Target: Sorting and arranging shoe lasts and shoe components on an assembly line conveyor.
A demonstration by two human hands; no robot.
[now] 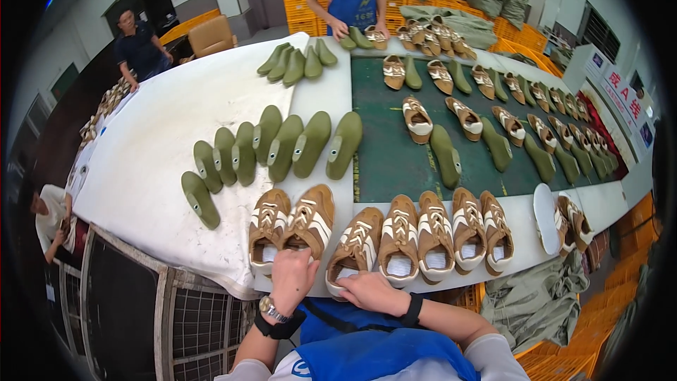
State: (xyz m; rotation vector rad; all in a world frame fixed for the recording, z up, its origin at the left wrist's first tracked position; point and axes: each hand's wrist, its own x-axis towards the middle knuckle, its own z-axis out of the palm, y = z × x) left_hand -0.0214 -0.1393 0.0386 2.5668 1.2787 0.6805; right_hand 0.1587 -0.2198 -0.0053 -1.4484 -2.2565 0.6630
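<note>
Brown sneakers with white stripes and laces stand in a row along the table's near edge, toes pointing away from me. My left hand grips the heel of a brown sneaker, with another sneaker touching it on the left. Just to the right, my right hand has its fingers closed at the heel of a second sneaker. Both sets of fingertips are partly hidden at the shoe openings. Several more sneakers line up to the right.
Green shoe lasts stand on the white tabletop. A green conveyor belt carries sneakers paired with lasts. Across the table a person in a blue apron handles lasts. A metal mesh cart stands at lower left, orange crates at lower right.
</note>
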